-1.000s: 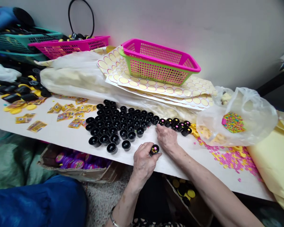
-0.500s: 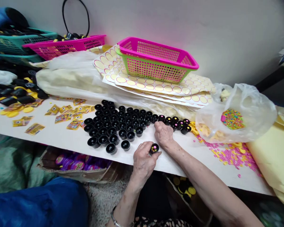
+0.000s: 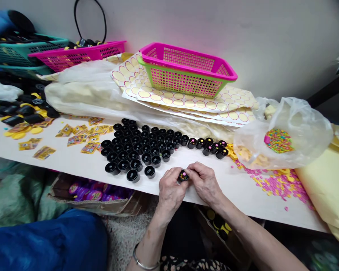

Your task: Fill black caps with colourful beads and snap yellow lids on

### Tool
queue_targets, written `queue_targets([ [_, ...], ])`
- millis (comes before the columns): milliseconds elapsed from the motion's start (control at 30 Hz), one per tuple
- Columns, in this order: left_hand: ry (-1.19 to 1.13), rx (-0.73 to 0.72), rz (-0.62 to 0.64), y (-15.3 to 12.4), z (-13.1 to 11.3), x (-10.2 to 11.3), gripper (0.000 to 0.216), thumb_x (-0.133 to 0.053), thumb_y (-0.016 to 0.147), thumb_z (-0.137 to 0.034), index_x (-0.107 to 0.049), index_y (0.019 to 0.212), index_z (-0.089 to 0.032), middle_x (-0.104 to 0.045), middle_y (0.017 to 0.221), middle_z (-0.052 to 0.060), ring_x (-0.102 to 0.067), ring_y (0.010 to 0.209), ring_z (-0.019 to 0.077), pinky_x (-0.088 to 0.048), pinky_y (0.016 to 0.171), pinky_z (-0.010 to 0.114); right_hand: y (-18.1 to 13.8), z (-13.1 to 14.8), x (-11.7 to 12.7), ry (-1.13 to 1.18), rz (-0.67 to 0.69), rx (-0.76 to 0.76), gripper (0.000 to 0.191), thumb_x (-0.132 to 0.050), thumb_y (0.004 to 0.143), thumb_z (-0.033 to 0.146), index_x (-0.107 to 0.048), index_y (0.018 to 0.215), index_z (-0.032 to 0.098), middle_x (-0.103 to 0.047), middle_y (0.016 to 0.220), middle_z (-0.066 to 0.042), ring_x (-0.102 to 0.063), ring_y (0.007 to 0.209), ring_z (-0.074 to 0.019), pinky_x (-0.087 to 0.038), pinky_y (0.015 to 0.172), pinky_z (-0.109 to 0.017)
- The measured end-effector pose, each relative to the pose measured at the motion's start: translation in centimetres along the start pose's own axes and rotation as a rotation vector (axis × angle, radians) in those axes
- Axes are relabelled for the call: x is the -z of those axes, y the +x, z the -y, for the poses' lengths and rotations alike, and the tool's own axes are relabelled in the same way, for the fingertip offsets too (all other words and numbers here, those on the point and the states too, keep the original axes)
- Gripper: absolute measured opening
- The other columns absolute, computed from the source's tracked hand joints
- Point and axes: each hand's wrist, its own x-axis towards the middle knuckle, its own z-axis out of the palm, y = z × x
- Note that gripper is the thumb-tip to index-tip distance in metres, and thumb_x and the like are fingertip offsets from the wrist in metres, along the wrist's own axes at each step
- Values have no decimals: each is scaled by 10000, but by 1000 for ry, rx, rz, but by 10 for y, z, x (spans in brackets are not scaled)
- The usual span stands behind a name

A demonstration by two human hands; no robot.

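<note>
My left hand holds a small black cup with coloured sweets inside, just above the near edge of the white table. My right hand has its fingers curled against the same cup from the right. Behind them stand several empty black cups in a cluster. A short row of filled cups runs to the right of that cluster.
A clear plastic bag with coloured sweets sits at right, pink and yellow discs scattered before it. A pink-and-green basket rests on sticker sheets. Yellow sachets lie at left. Cardboard boxes sit under the table.
My right hand drew back from the row of filled cups to the cup in my left hand. The left hand stayed in place with its cup.
</note>
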Motion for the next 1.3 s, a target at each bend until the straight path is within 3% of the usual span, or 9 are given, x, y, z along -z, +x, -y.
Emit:
queue_targets([
  [233, -5, 12, -11, -1, 1, -1, 192, -563, 695, -117, -609, 865, -194, -597, 821, 9, -525, 793, 148, -417, 725, 258, -6, -4, -1, 160, 26, 1, 42, -592, 758, 203, -627, 747, 183, -545, 664, 14, -494, 628, -121, -386, 589, -237],
  [367, 0, 6, -10, -1, 0, -1, 135, -624, 696, -187, -602, 828, -201, -594, 799, 0, -527, 766, 145, -416, 709, 259, 5, -9, 2, 130, -34, 33, 106, -535, 810, 229, -626, 789, 179, -570, 707, -2, -520, 670, -130, -409, 625, -240],
  [467, 11, 5, -20, -1, 1, -1, 183, -677, 672, -234, -594, 832, -203, -597, 810, -2, -527, 757, 145, -418, 703, 262, 32, -15, 2, -56, -42, 142, 153, -490, 829, 209, -639, 836, 177, -571, 736, -17, -530, 694, -136, -405, 642, -244],
  [600, 21, -13, -28, -1, 3, -2, 194, -678, 681, -241, -589, 848, -199, -595, 807, 5, -525, 759, 151, -421, 706, 269, 68, -20, -2, -479, 151, 270, 235, -428, 858, 203, -641, 954, 219, -577, 779, -18, -529, 703, -140, -361, 607, -243],
  [733, 27, -25, -24, -1, 4, -1, 205, -674, 684, -236, -582, 864, -199, -591, 806, 6, -527, 767, 155, -422, 707, 270, 81, -18, -10, -838, 293, 279, 274, -361, 875, 191, -626, 927, 238, -589, 807, -25, -530, 714, -151, -293, 538, -246],
  [833, 36, -33, -18, -1, 4, -1, 199, -672, 689, -237, -581, 862, -198, -590, 799, 4, -523, 764, 154, -420, 705, 272, 82, -18, -16, -909, 316, 250, 274, -344, 865, 163, -605, 923, 224, -603, 871, -36, -534, 741, -153, -281, 538, -243],
  [1033, 15, -32, -32, 1, 7, -2, 213, -681, 685, -264, -605, 874, -202, -597, 797, 1, -531, 739, 142, -426, 694, 267, 75, -23, -5, -548, 188, 154, 174, -436, 833, 205, -582, 742, 180, -567, 692, -8, -494, 659, -136, -290, 553, -236],
  [1167, -17, 6, 5, 2, 8, -4, 256, -704, 662, -302, -624, 885, -205, -607, 800, -3, -538, 738, 140, -433, 670, 256, 47, -14, 15, -45, 144, 127, 145, -494, 798, 209, -559, 675, 169, -508, 635, 25, -472, 628, -107, -355, 593, -221],
  [1300, -53, 25, 16, 2, 6, -3, 255, -690, 678, -319, -637, 903, -212, -622, 825, -4, -546, 734, 132, -444, 661, 245, 16, -4, 17, 156, 84, 120, 118, -533, 767, 182, -594, 666, 176, -516, 679, 8, -497, 668, -116, -404, 643, -240],
])
